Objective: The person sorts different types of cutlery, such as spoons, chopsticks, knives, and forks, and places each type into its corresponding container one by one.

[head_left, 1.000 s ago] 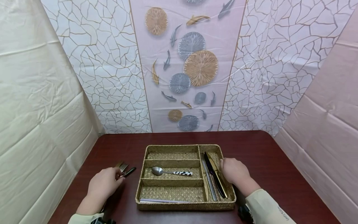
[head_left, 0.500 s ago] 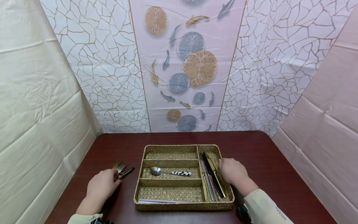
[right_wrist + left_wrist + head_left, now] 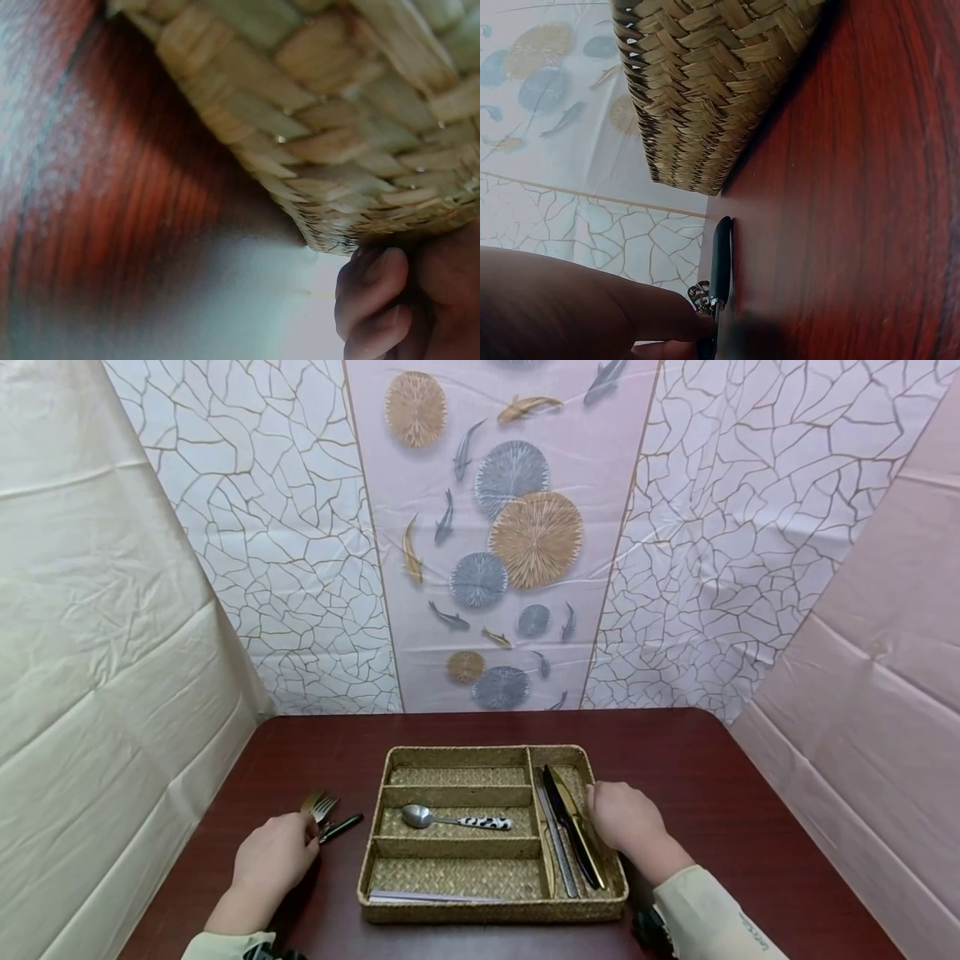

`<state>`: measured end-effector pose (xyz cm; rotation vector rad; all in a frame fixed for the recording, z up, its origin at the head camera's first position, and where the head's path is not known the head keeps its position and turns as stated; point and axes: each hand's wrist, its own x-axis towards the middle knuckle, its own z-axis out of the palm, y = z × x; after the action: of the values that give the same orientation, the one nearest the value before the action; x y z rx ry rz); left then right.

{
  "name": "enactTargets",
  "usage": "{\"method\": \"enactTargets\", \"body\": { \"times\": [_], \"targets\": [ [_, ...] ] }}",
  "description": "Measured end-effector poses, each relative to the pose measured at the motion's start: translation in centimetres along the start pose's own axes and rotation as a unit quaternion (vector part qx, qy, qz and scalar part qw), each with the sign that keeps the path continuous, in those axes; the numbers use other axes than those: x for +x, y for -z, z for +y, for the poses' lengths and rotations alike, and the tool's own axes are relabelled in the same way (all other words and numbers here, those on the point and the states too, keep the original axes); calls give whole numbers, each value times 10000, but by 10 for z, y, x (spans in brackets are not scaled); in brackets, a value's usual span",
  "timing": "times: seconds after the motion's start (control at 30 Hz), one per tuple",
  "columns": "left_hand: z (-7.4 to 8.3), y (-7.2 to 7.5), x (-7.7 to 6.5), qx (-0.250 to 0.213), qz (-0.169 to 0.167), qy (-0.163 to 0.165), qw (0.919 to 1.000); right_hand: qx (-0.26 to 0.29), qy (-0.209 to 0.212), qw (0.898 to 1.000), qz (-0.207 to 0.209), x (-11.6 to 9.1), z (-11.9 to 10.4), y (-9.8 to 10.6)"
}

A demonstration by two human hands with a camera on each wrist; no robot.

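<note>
My left hand (image 3: 273,856) is low over the table left of the tray, its thumb and fingertips pinching a piece of cutlery with a dark handle (image 3: 721,259). Its far end is hidden. Just beyond the fingers lie silver fork tines (image 3: 324,807), a gold-coloured piece (image 3: 310,801) and an ornate metal part (image 3: 699,295). My right hand (image 3: 626,818) grips the right wall of the woven tray (image 3: 495,912), fingers curled at its rim. Inside the tray, a spoon (image 3: 417,816) with a black-and-white handle lies in the middle left compartment; several knives (image 3: 573,827) fill the right one.
Pale thin sticks (image 3: 431,897) lie along the front wall in the tray's front left compartment. The back left compartment (image 3: 460,777) shows bare weave. The dark red table (image 3: 697,777) ends at a patterned cloth (image 3: 300,568) behind, with cloth walls at both sides.
The view has shifted slightly. Both hands keep nearly the same places, the left at the cutlery and the right on the tray. The dark handle and fork tines have moved a little beside the left fingers.
</note>
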<state>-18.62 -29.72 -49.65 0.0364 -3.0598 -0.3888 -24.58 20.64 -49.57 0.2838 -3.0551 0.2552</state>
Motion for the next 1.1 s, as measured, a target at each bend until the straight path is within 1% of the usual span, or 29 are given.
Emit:
{"method": "enactTargets", "body": {
  "times": [0.17, 0.27, 0.43, 0.6, 0.73, 0.9, 1.1],
  "targets": [
    [0, 1, 1, 21, -3, 11, 10000, 18, -13, 10000, -21, 0, 0, 0],
    [2, 4, 2, 7, 49, 17, 10000, 24, -21, 10000, -36, 0, 0, 1],
    [9, 11, 2, -36, 273, -38, 9996, 49, -55, 9999, -102, 0, 0, 1],
    [21, 21, 0, -53, 546, -157, 9984, 77, -85, 9998, -148, -1, 0, 0],
    [30, 30, -3, -160, 845, -320, 9958, 102, -98, 9997, -195, -1, 0, 0],
    [45, 43, -4, -395, 1256, -680, 9890, 97, -116, 9997, -174, -1, 1, -1],
    [66, 57, -3, -737, 1408, -951, 9827, 120, -115, 9997, -162, -2, 0, 0]
  ]
}}
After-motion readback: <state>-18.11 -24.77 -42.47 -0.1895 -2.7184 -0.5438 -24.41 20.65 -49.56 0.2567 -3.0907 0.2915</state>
